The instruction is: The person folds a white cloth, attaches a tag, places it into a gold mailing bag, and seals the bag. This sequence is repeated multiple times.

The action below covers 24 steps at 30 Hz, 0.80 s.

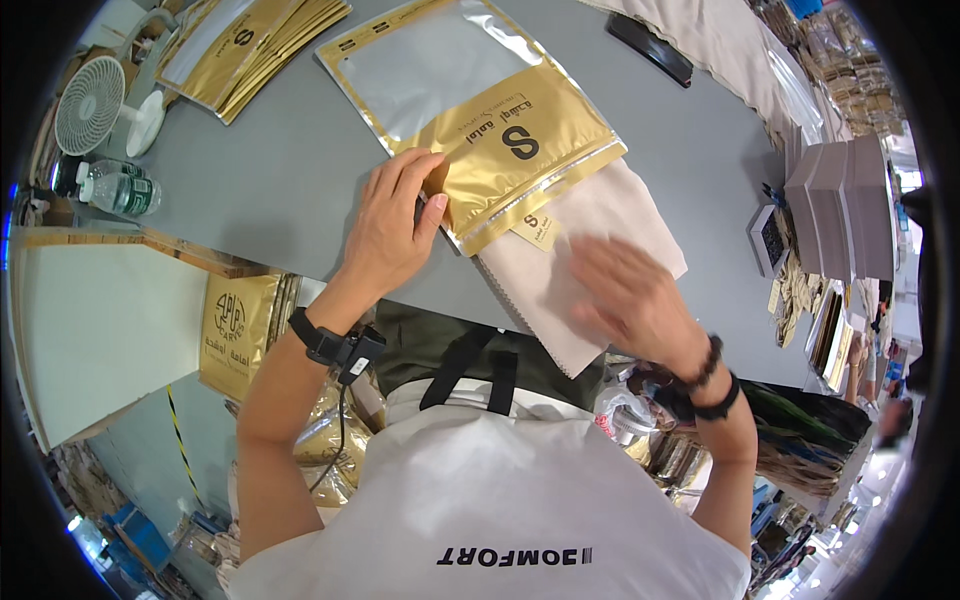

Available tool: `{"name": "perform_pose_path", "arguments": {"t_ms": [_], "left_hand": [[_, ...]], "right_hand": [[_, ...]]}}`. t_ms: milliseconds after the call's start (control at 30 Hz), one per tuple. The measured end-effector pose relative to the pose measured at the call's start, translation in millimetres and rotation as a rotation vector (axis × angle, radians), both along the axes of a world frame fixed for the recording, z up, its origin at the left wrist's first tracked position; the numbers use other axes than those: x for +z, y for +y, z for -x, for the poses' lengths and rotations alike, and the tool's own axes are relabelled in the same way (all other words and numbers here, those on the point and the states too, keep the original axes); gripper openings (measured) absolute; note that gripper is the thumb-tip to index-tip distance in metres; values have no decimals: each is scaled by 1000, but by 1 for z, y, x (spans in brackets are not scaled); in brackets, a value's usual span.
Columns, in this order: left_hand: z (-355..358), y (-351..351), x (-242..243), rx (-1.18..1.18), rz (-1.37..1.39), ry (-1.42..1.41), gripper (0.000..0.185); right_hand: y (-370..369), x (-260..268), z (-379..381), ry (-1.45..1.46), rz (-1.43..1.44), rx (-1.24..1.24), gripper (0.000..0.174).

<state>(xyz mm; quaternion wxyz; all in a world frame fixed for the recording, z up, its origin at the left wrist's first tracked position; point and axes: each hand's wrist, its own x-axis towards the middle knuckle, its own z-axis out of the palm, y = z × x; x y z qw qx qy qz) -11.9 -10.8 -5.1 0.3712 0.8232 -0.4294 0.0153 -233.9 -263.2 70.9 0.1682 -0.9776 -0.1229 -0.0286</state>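
Observation:
A gold plastic pouch with a clear window [525, 112] lies slantwise on the grey table before me. Folded pale pink cloth [622, 202] protrudes from its lower end, with a cream tag [537, 229] on the cloth beside the pouch's edge. My left hand [397, 221] rests at the pouch's left edge, its fingertips on the gold part; whether it pinches the edge is unclear. My right hand [626, 296], blurred, is over the cloth's lower right part, fingers extended; contact with the cloth cannot be made out.
A stack of gold pouches [247, 56] and a white fan [90, 105] stand at the upper left, above plastic bottles [120, 187]. A black phone [649, 49] lies at the upper right near more pale cloth [720, 52]. Stacked cards [844, 210] and a small dark tray [768, 240] are at right.

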Motion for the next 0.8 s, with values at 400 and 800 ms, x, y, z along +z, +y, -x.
{"name": "perform_pose_path", "arguments": {"t_ms": [400,800], "left_hand": [[35,19,6,-116,146,-121,16],[89,-20,6,-302,-37,28,25]], "right_hand": [[8,-36,48,-62,-64,-85,65],[32,-19,18,-253,-78,-245,64]]}}
